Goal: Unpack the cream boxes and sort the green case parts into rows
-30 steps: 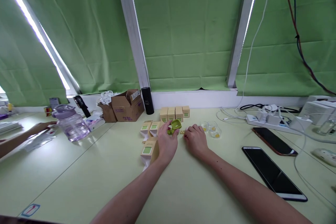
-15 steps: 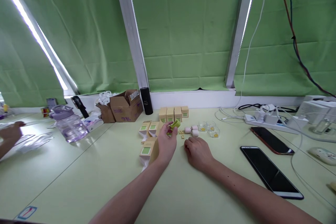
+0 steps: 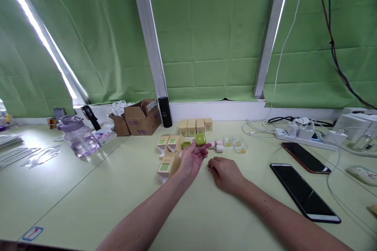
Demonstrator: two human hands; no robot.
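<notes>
My left hand [image 3: 191, 160] is turned palm up and holds a small green case [image 3: 200, 139] at its fingertips, just above the table. A second green piece [image 3: 186, 144] lies beside it, by the small tan boxes with green labels [image 3: 171, 143]. My right hand [image 3: 226, 172] rests on the table with fingers curled, holding nothing that I can see. Just beyond it lie small pink-white pieces [image 3: 218, 147] and clear cups with yellow bits [image 3: 238, 145]. A row of tan boxes [image 3: 195, 126] stands behind.
Two phones [image 3: 303, 192] [image 3: 306, 158] lie at the right, with a power strip and cables [image 3: 297, 131] behind. A brown carton [image 3: 142, 117], a black cylinder [image 3: 165, 112] and a purple water jug [image 3: 78, 137] stand at the left. Clear plastic strips [image 3: 35, 154] lie far left.
My left hand turned palm up and now shows the green case shut; my right hand drew back toward me. The other person's hand at the far left has left the view.
</notes>
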